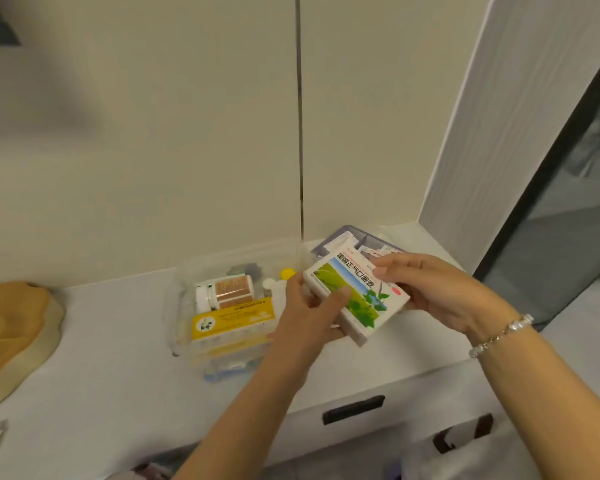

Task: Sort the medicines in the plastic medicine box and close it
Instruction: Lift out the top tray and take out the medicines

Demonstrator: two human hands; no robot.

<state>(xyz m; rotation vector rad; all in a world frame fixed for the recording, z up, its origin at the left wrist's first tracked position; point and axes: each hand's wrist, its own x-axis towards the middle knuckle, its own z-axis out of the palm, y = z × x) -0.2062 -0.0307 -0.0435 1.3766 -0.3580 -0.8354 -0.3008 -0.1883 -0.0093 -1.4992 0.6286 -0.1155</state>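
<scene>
Above the counter (118, 358), both hands' fingers (340, 293) pinch the medicine carton (357, 292).

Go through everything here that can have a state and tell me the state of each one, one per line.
Medicine box: open, lid off, medicines inside.
Green carton: closed, held in both hands.
Yellow carton: closed, lying in the medicine box.
Bottle: capped, lying on its side.
Left hand: grips carton.
Right hand: grips carton.
Drawer: shut.
</scene>
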